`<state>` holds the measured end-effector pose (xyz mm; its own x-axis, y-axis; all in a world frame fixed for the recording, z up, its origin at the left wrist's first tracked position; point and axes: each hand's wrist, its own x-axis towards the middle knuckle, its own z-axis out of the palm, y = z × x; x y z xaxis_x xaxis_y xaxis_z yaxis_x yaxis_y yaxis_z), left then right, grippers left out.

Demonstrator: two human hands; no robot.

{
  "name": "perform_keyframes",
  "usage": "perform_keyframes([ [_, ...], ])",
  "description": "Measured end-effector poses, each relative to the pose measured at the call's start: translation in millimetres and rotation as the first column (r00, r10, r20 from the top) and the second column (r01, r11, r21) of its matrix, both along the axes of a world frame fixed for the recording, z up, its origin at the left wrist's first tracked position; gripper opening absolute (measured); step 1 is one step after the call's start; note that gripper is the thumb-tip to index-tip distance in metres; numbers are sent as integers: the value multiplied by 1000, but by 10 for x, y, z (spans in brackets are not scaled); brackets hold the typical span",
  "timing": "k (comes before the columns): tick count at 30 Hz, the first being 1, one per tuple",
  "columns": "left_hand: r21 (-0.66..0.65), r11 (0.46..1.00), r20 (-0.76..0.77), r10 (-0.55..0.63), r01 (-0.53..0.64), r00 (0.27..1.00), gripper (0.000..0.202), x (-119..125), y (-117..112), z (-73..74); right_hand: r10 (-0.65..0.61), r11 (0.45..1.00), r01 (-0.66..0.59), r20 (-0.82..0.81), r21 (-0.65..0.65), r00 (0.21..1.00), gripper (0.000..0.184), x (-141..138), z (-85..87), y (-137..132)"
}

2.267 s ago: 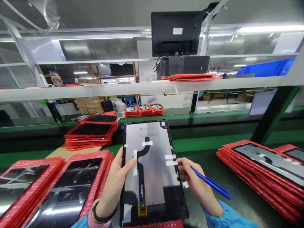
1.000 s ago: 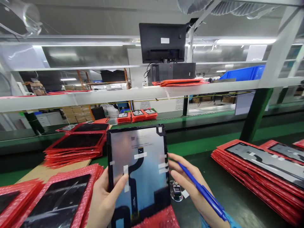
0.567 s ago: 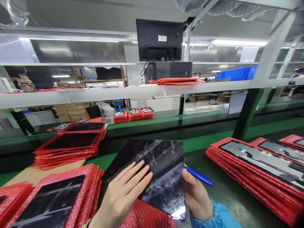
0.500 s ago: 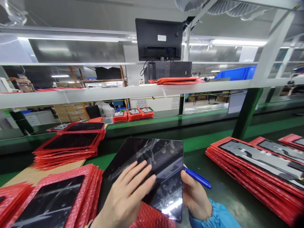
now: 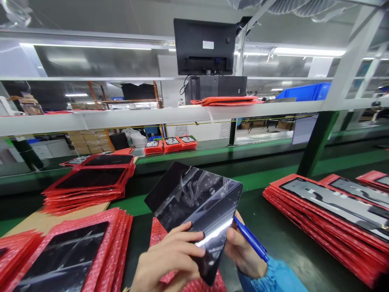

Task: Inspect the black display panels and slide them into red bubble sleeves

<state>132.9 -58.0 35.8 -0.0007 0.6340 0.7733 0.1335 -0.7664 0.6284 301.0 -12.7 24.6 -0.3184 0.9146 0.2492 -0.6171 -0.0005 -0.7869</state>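
A glossy black tablet screen [image 5: 197, 198], with bubbled clear film across its face, is tilted above the bench. My right hand [image 5: 243, 251] grips its right edge, with the thumb at the near side and the other fingers hidden behind. That same hand also keeps a blue pen [image 5: 251, 239] tucked in it, pointing down to the right. My left hand [image 5: 170, 257] curls over the screen's lower left edge, fingertips on the glossy face; its thumb is hidden. Beneath the screen lies a red bubble-wrap bag [image 5: 158, 235], partly covered by my hands.
Stacks of red bubble-wrap bags with black screens [image 5: 63, 255] stand at left. More red bags carrying grey-backed panels [image 5: 331, 202] are piled at right. Small red stacks [image 5: 172, 147] sit farther back. A white shelf rail [image 5: 136, 117] crosses ahead, below a monitor [image 5: 205, 46].
The tablet screen has turned and tilted, its right corner rising outward. My left hand has slid from lying flat on its face to its lower edge. The pen points more steeply down.
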Motion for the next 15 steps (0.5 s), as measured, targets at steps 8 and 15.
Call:
perform_keyframes([
  [8, -296, 910, 223, 362, -290, 905, 15, -164, 109, 106, -12, 1000, 11, -65, -27, 998, 70, -12, -22, -18],
  [15, -571, 803, 325, 29, 172, 945, 19, -441, 404, 72, -41, 998, 37, -105, -47, 994, 73, 55, 19, -19],
])
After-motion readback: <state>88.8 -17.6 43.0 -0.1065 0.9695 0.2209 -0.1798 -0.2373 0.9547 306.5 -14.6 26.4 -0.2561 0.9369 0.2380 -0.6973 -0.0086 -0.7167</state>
